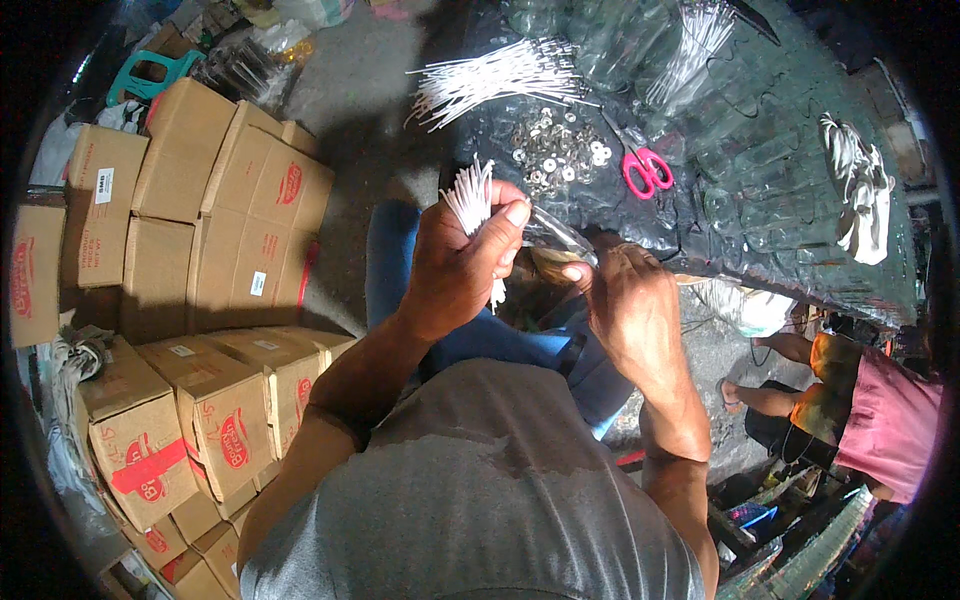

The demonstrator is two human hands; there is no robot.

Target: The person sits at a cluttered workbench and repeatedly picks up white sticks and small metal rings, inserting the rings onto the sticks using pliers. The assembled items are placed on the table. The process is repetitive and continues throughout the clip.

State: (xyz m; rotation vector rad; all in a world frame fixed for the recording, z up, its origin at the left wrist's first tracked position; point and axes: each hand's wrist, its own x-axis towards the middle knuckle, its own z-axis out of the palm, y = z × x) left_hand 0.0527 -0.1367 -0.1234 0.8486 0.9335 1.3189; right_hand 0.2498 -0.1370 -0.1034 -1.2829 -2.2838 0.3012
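My left hand (465,245) is closed round a bundle of thin white wick-like strands (468,195), whose ends stick out above and below the fist. Its thumb and forefinger pinch toward a clear, shiny piece (562,234) that slants across to my right hand (632,295). The right fingers are closed on that piece's other end; its exact kind I cannot make out. On the dark table beyond lie a loose pile of similar white strands (500,80), a heap of small metal washers (560,150) and pink-handled scissors (647,172).
Clear glass bottles (750,190) cover the table's right side, with another strand bunch (692,50) and white cloth gloves (858,190) on them. Stacked cardboard boxes (225,200) stand at my left. A person in a pink top (890,415) is at the right.
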